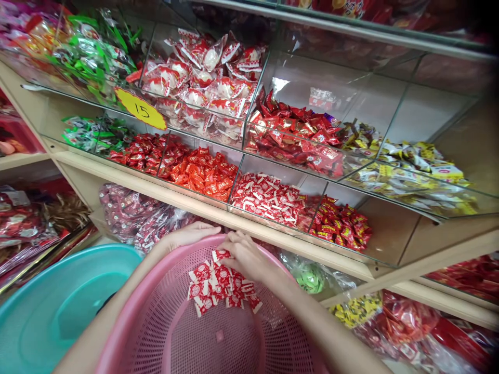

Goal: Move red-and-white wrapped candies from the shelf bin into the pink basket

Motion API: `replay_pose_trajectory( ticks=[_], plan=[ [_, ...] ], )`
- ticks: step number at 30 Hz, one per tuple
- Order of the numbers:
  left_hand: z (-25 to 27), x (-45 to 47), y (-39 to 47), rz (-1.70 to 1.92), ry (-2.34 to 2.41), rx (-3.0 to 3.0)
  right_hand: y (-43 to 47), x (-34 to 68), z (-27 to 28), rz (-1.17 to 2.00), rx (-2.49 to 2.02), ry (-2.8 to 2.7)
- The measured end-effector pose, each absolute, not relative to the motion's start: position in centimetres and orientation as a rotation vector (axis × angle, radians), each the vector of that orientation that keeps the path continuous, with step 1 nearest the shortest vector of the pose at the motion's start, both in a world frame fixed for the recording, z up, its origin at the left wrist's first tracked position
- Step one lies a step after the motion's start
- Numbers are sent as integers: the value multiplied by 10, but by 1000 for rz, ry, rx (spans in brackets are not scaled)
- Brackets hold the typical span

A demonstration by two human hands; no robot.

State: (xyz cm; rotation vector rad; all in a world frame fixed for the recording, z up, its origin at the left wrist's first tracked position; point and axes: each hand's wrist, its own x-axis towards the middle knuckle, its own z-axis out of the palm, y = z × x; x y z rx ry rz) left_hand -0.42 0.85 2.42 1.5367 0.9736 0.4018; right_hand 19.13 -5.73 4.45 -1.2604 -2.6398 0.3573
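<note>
1. The pink basket (146,306) fills the lower middle; the red-and-white candies (222,280) lie heaped inside at 12 o'clock, against its far wall.
2. The left hand (195,234) is at the rim's 11 to 12 o'clock, fingers straight; whether its grip closes on the rim, I cannot tell.
3. The right hand (244,254) is just past 12, fingers bent over the heap's top packet; whether the grip pinches it, I cannot tell.
4. To handle these well, I would steady the rim with the left hand, keep the right low inside the wall, and handle packets by their crimped ends to spare the wrappers.
5. Similar red-and-white packets (268,200) fill a shelf compartment at 1 o'clock from the basket.
6. Writing: a yellow tag (140,108) at 11 o'clock reads "15". Round emblems mark the heaped candies; their print, like the yellow lettering on red packets (343,223) towards 2 o'clock, is too small to read.
</note>
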Motion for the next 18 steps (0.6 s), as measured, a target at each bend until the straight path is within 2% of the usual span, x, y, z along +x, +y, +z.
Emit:
replay_pose_trajectory(
  ticks=[6, 13, 18],
  plan=[
    [32, -7, 9, 377, 1013, 1708, -57, 168, 34, 327, -1154, -2720],
    [31, -5, 9, 346, 1022, 1632, -61, 165, 22, 173, -1217, -2712],
    [29, -5, 8, 385, 1015, 1565, -64, 169, 35, 131, -1226, -2682]
  ],
)
